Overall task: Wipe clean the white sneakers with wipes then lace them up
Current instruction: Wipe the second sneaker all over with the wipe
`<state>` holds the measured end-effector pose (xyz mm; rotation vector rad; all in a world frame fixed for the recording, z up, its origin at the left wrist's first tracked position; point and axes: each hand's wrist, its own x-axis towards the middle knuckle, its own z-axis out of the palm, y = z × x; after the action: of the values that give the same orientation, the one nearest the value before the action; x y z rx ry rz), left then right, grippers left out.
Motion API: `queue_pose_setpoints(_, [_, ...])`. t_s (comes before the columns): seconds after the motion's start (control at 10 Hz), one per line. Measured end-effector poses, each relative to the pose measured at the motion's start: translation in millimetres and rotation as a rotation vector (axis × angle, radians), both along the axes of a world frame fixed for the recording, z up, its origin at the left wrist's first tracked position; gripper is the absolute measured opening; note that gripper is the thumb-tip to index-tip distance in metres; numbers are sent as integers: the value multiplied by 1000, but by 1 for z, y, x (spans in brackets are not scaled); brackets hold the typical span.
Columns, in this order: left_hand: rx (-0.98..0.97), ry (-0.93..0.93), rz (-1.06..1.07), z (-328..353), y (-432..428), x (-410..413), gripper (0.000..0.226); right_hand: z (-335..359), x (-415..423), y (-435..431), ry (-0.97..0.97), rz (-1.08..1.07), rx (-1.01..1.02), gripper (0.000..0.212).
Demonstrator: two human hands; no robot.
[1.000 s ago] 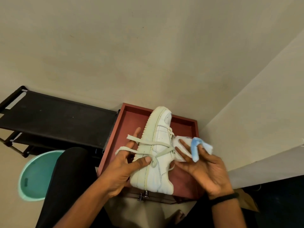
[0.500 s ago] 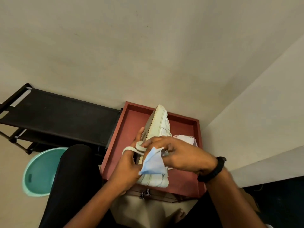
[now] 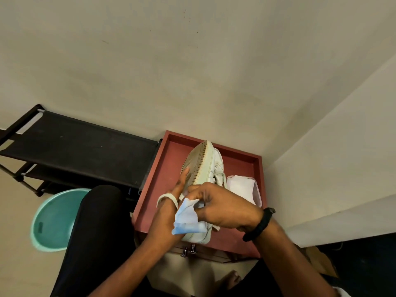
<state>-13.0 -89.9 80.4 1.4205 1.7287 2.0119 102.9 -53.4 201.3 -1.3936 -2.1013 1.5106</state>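
A white sneaker (image 3: pixel 209 166) is tipped on its side over the red tray (image 3: pixel 162 189), its dirty sole turned to the left. My left hand (image 3: pixel 169 213) grips the sneaker from the sole side, with a loop of white lace (image 3: pixel 166 198) around its fingers. My right hand (image 3: pixel 222 209) reaches across the shoe's middle and pinches a white-and-blue wipe (image 3: pixel 186 219) against the sneaker's side. A clear tub of wipes (image 3: pixel 244 186) sits in the tray just right of the shoe. The sneaker's heel end is partly hidden by both hands.
A black shoe rack (image 3: pixel 75 151) stands left of the tray against the wall. A teal basin (image 3: pixel 53 219) lies on the floor at the lower left, beside my black-clad leg (image 3: pixel 96 243). Walls close in behind and to the right.
The sneaker has been rolled from upright onto its side, sole now facing left. My right hand came over from the shoe's right side and brought the wipe onto the shoe.
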Motion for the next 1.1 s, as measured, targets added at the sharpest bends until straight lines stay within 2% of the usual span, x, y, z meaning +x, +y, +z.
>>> queue_pose_setpoints(0.1, [118, 588, 433, -39, 29, -24, 56, -9, 1, 1, -59, -5, 47, 12])
queue_pose_setpoints(0.2, [-152, 711, 240, -57, 28, -9, 41, -17, 1, 2, -67, -49, 60, 18])
queue_pose_setpoints(0.3, [-742, -203, -579, 13, -3, -21, 45, -18, 4, 2, 1, -118, 40, 17])
queue_pose_setpoints(0.4, [-804, -472, -792, 18, 13, -23, 66, -8, 17, 3, 270, -204, -69, 12])
queue_pose_setpoints(0.5, [-778, -535, -870, 39, 22, -22, 91, 11, 39, 3, 628, -346, -198, 17])
queue_pose_setpoints(0.7, [-767, -678, -905, 48, 21, -27, 101, 69, 100, -4, 1063, -369, -136, 13])
queue_pose_setpoints(0.8, [-808, -834, -919, 54, 22, -28, 100, 86, 143, -8, 1086, -639, -17, 38])
queue_pose_setpoints(0.9, [-841, -961, -922, 55, 23, -30, 89, 94, 168, -16, 1083, -725, 74, 26])
queue_pose_setpoints(1.0, [-838, -1011, -953, 55, 22, -32, 71, 86, 170, -22, 1110, -895, 123, 12])
queue_pose_setpoints(1.1, [-835, -1017, -1000, 54, 21, -36, 67, 47, 159, -18, 884, -1124, 108, 23])
